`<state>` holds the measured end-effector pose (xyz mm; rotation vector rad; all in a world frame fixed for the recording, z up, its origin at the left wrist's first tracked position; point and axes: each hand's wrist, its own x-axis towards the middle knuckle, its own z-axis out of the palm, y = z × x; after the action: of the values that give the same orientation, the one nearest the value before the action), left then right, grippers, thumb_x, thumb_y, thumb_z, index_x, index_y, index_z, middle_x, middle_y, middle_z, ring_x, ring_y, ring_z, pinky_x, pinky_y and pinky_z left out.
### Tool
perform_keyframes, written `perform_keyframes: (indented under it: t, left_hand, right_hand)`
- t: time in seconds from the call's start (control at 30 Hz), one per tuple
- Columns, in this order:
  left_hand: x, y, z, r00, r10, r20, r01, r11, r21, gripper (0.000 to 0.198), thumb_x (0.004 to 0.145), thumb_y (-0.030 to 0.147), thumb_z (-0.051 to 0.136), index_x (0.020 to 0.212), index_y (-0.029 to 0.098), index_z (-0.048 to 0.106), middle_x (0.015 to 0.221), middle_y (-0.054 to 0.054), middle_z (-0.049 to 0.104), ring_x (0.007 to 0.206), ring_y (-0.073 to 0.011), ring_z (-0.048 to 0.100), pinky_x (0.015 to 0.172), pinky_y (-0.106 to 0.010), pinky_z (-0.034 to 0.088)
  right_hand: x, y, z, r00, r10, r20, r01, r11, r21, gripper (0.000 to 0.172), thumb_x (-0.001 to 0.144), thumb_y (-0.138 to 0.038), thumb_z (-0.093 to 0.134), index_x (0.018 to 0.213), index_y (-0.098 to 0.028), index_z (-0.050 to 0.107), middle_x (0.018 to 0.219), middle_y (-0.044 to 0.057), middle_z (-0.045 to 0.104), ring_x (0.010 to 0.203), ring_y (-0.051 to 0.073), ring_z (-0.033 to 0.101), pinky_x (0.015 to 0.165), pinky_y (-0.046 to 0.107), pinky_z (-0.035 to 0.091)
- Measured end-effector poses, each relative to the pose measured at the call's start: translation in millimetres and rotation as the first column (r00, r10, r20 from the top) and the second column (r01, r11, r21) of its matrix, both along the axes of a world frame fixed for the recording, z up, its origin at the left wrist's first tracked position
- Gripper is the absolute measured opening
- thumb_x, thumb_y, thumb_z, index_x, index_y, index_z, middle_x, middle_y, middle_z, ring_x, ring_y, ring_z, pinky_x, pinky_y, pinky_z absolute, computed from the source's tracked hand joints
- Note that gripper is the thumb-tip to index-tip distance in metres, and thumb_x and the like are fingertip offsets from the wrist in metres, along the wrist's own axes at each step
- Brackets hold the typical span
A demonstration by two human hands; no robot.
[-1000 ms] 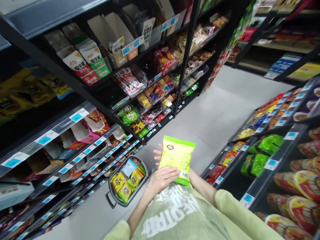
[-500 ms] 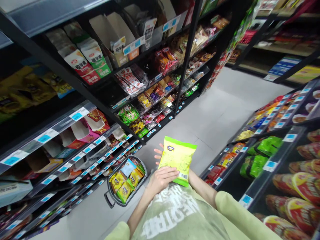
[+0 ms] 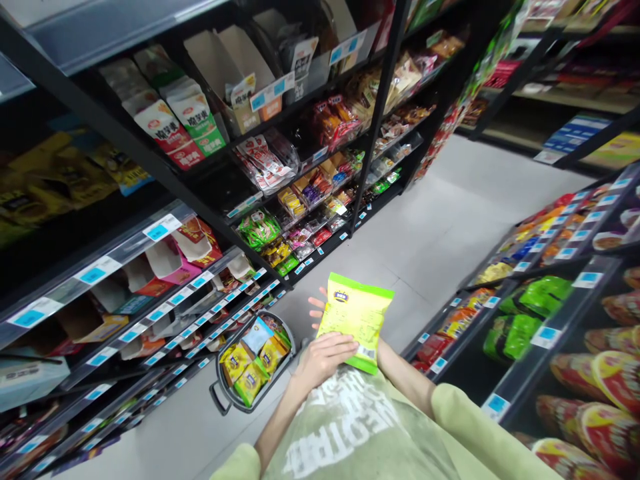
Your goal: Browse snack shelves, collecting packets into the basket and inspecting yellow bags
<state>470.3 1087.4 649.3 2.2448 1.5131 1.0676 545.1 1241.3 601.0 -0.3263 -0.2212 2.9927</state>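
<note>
Packet, place: I'm watching a yellow-green packet (image 3: 367,313) that is being held above the floor (image 3: 417,240), to the right of the basket (image 3: 276,378).
Packet, heading: its logo end is pointing away from the wearer's shirt (image 3: 360,420); the long axis is running out from the body, leaning slightly right, and a printed face is showing to my camera.
Basket: it is standing on the floor, carrying yellow packets and a light blue packet (image 3: 257,335).
Open room: bare floor is stretching up and right from the basket; the left shelves (image 3: 129,251) are standing close on its left, the right shelves (image 3: 523,371) well apart on its right.
Near edge: the shirt is sitting close below the packet; I can't tell whether they're touching.
Left hand: the left hand (image 3: 327,353) is holding the packet, fingers lying together across its lower front, thumb hidden.
Right hand: the right hand (image 3: 316,303) is sitting behind the packet, fingertips showing spread past its basket-side edge, palm hidden.
</note>
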Motion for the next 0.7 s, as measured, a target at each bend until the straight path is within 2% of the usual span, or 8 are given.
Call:
perform_keyframes:
  t: [0.23, 0.43, 0.53, 0.7]
  left_hand:
    - [-4, 3, 2.7, 0.998, 0.009, 0.059, -0.005, 0.998, -0.069, 0.046, 0.100, 0.006, 0.046, 0.140, 0.025, 0.059, 0.130, -0.004, 0.071, 0.132, -0.0171, 0.059, 0.114, -0.039, 0.048]
    - [-7, 6, -4.3, 0.988, 0.103, 0.115, -0.098, 0.994, -0.051, 0.041, 0.098, 0.007, 0.053, 0.133, 0.025, 0.064, 0.126, -0.005, 0.073, 0.131, -0.0198, 0.060, 0.114, -0.045, 0.048]
    - [-9, 7, -7.9, 0.986, 0.125, 0.105, -0.122, 0.992, -0.041, 0.046, 0.098, 0.005, 0.051, 0.137, 0.027, 0.061, 0.129, -0.005, 0.072, 0.132, -0.0192, 0.059, 0.114, -0.046, 0.048]
    - [-10, 6, -14.8, 0.987, 0.154, 0.045, -0.153, 0.988, -0.024, 0.068, 0.090, -0.003, 0.048, 0.152, 0.026, 0.045, 0.141, -0.008, 0.063, 0.141, -0.0206, 0.051, 0.115, -0.049, 0.047]
  right_hand:
    - [-4, 1, -0.7, 0.998, -0.025, 0.060, 0.023, 0.999, 0.027, 0.048, 0.089, -0.048, 0.058, 0.136, -0.034, 0.058, 0.141, 0.007, 0.063, 0.109, 0.028, 0.071, 0.087, 0.050, 0.060]
    - [-6, 5, 6.0, 0.993, -0.050, 0.107, 0.048, 0.999, 0.014, 0.038, 0.100, -0.040, 0.038, 0.133, -0.031, 0.057, 0.136, 0.006, 0.066, 0.108, 0.020, 0.069, 0.099, 0.046, 0.051]
    - [-6, 4, 3.2, 0.991, -0.073, 0.110, 0.072, 0.997, 0.015, 0.037, 0.101, -0.038, 0.037, 0.131, -0.031, 0.057, 0.135, 0.004, 0.066, 0.110, 0.018, 0.068, 0.103, 0.044, 0.047]
    - [-11, 0, -13.9, 0.992, -0.085, 0.098, 0.083, 0.996, 0.025, 0.037, 0.099, -0.036, 0.036, 0.129, -0.030, 0.058, 0.131, 0.005, 0.069, 0.108, 0.018, 0.069, 0.100, 0.042, 0.049]
